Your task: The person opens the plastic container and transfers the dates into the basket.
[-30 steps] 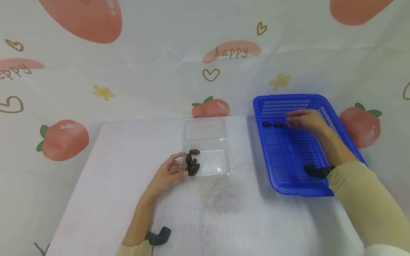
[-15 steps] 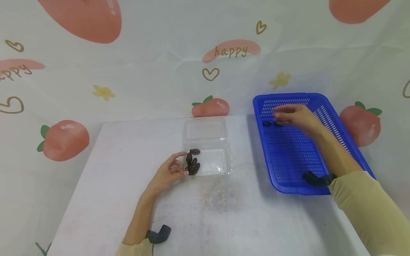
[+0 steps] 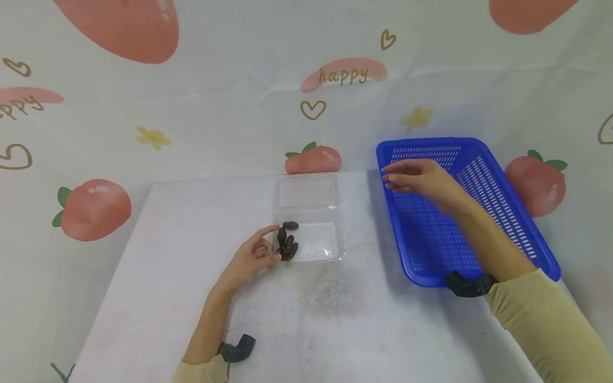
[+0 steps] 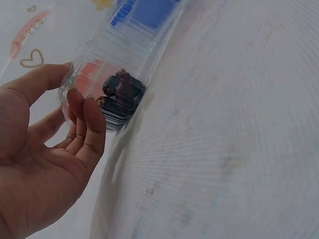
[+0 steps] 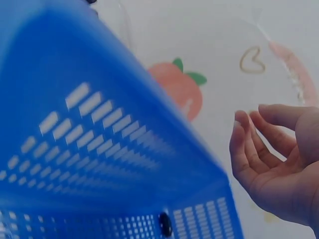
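Observation:
A hinged clear plastic box [image 3: 318, 239] lies with its lid laid back on the table. Several dark dates [image 3: 287, 242] are heaped along its left side. My left hand [image 3: 249, 260] holds the box's left edge, its fingers curled round the wall in the left wrist view. My right hand [image 3: 421, 178] is raised over the left rim of a blue plastic basket [image 3: 407, 266], its loosely bent fingers holding nothing. One dark date [image 5: 165, 225] shows inside the basket in the right wrist view. In the head view, the right hand covers that part of the basket.
The basket stands at the right of the white table [image 3: 191, 213], some way from the box. A white cloth [image 3: 230, 106] printed with fruit and hearts hangs behind the table. Dark bands [image 3: 237, 348] are worn on both wrists.
My right hand has moved left from above the dates in the basket to the basket's left rim. The left hand has stayed at the box.

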`<state>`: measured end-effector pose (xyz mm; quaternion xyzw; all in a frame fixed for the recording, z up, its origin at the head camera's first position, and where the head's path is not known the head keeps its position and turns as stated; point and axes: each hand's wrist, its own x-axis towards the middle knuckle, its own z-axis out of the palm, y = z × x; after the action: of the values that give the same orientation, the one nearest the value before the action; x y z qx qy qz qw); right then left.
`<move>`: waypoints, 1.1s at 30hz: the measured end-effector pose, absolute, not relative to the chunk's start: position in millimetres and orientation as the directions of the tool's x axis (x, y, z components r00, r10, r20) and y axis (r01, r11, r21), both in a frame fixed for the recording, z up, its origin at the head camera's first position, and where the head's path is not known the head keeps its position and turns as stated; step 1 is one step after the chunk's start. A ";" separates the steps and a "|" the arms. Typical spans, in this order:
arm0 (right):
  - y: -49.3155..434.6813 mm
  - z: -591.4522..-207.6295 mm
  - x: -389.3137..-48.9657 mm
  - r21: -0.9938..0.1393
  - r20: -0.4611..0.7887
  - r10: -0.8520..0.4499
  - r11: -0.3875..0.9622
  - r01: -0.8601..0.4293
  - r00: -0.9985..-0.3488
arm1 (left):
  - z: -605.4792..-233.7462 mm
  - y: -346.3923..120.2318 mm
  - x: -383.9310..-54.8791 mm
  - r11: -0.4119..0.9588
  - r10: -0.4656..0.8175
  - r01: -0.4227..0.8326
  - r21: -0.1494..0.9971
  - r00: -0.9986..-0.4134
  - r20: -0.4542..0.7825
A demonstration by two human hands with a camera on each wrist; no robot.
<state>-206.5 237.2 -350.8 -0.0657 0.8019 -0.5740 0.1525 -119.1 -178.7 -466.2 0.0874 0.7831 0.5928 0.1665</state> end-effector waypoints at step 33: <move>109.0 -366.2 -170.7 -0.981 -0.127 -0.476 0.188 0.040 -0.870 | -465.4 -176.0 -120.1 0.214 0.322 -0.102 0.971 -0.932 -0.169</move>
<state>-170.7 109.0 -366.2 -0.1468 0.7420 -0.6201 0.2082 -120.1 -176.0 -465.4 0.0721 0.7603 0.6227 0.1703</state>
